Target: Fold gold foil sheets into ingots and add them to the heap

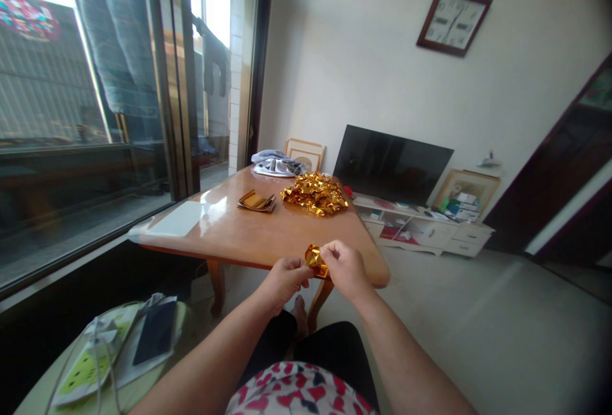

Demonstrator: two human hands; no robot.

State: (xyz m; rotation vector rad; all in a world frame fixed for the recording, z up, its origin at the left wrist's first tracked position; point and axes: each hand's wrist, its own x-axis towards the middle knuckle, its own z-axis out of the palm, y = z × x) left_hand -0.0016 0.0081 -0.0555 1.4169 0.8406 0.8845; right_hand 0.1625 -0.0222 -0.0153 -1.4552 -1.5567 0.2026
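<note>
Between my two hands is a piece of folded gold foil paper (315, 258), shiny and creased, held just over the near edge of the wooden table (268, 236). My left hand (288, 276) pinches its lower left side. On its upper right side, the thumb and fingers of my right hand (345, 267) are closed. Farther back on the tabletop lies a heap of folded gold foil pieces (316, 194). Left of that heap sits a small stack of flat gold-brown sheets (257, 201).
A white sheet (178, 218) lies at the table's left end, and folded cloth (277, 163) at its far end. At lower left, a round stool (184, 332) bears a phone (155, 332) and cables. Beyond the table stand a television (392, 163) and a low white cabinet (430, 233).
</note>
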